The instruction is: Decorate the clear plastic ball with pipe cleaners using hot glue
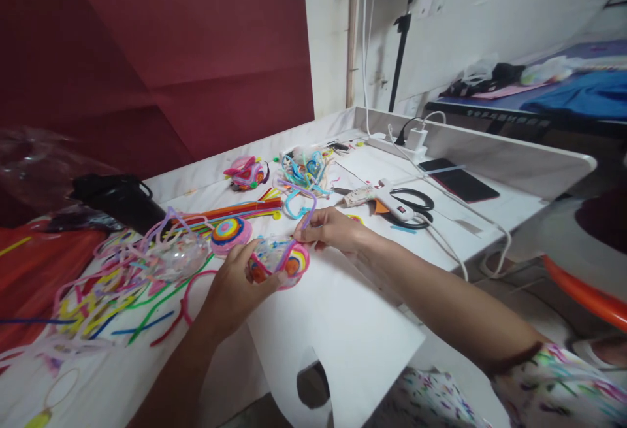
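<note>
My left hand (234,287) is closed around a clear round ball (279,261) wrapped with coloured pipe-cleaner spirals, held just above the white table (343,323). My right hand (333,229) pinches a purple pipe cleaner (308,209) that curves up from the ball's top right. A second spiral-covered ball (230,232) rests on the table just behind my left hand, and a third pink one (247,173) lies farther back.
Loose pipe cleaners (112,291) sprawl over the left of the table, more in a heap (306,170) behind. A glue gun (377,196), black scissors (416,209), a phone (458,183) and a power strip (406,144) lie right. A black bag (117,199) sits left.
</note>
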Demonstrator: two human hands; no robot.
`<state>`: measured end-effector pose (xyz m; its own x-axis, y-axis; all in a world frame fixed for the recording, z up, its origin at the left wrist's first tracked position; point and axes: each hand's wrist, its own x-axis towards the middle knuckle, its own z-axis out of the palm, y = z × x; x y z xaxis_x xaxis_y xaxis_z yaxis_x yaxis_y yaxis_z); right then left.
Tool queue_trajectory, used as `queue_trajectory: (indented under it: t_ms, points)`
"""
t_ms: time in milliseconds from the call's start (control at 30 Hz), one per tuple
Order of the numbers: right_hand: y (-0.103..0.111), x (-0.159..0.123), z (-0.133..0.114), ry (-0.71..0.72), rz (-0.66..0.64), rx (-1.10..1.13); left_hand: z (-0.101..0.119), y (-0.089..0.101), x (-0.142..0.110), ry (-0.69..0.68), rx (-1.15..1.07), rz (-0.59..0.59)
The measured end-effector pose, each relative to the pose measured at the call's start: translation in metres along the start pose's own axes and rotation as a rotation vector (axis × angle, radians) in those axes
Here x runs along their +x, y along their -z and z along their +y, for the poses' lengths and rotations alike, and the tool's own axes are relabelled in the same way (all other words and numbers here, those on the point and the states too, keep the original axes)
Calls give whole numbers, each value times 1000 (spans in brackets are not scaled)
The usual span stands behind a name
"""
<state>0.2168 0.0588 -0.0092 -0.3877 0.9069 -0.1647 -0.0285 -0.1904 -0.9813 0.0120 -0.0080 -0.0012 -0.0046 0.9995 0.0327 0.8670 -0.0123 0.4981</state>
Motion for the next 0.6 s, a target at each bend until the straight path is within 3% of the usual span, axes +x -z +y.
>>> queue_trajectory:
  t_ms: [267,600]
  points:
    - [6,4,3,-60,-29,113,-6,-1,3,-33,-1,34]
    - [3,5,3,-16,-17,39,-10,-3,4,-34,-27,20]
